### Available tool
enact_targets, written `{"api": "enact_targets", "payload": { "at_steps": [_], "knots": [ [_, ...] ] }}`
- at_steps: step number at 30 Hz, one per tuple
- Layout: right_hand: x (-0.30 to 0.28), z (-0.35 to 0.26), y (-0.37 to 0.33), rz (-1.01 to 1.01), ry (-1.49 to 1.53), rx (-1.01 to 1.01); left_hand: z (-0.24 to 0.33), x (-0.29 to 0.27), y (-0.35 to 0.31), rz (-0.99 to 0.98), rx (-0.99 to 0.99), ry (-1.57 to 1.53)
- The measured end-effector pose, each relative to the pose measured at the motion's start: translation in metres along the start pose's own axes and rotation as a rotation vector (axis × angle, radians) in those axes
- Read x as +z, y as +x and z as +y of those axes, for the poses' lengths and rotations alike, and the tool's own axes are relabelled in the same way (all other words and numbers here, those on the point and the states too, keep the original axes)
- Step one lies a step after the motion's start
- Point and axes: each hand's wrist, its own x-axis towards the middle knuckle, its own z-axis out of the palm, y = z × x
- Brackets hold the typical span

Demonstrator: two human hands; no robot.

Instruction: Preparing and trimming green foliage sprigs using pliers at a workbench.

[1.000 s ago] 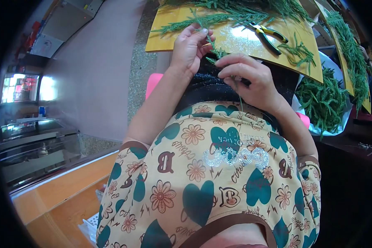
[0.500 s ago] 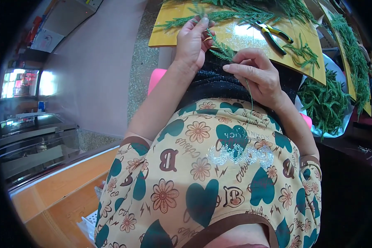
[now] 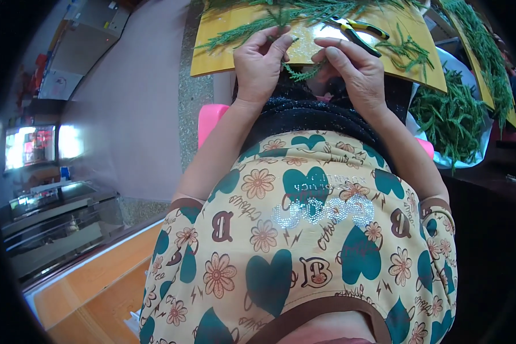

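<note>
My left hand (image 3: 261, 67) is closed in a pinch on a green pine-like sprig (image 3: 278, 16), whose tip stands up past the fingers over the table. Below the fingers, a thin curved piece of the greenery (image 3: 298, 74) droops across to my right hand (image 3: 358, 71). There the thumb and forefinger are drawn together around its far end; the exact grip is partly hidden by the fingers. Both hands hover at the near edge of the yellow wooden table (image 3: 212, 63), above my lap. Beyond my right hand lie pliers (image 3: 358, 34) with black and yellow handles.
Long green branches (image 3: 241, 34) lie along the table's far side, with loose sprigs (image 3: 410, 51) to the right. A white bag (image 3: 481, 143) full of green sprigs (image 3: 450, 117) stands at the right. Beside it, another yellow board (image 3: 470, 54) bears more branches. Something pink (image 3: 211, 117) is at my left.
My right hand has risen toward the table and its fingertips have come nearer the left hand. The sprig between the hands now bends downward. The view has shifted slightly.
</note>
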Motion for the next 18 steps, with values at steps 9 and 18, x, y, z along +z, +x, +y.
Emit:
{"api": "enact_targets", "payload": {
  "at_steps": [9,18],
  "knots": [
    [-0.011,0.013,0.006,-0.030,-0.126,0.131,0.006,0.007,-0.009,0.053,0.084,-0.052],
    [-0.011,0.032,0.009,-0.070,-0.809,-0.206,0.002,0.007,-0.019,-0.070,0.302,0.244]
  ]
}}
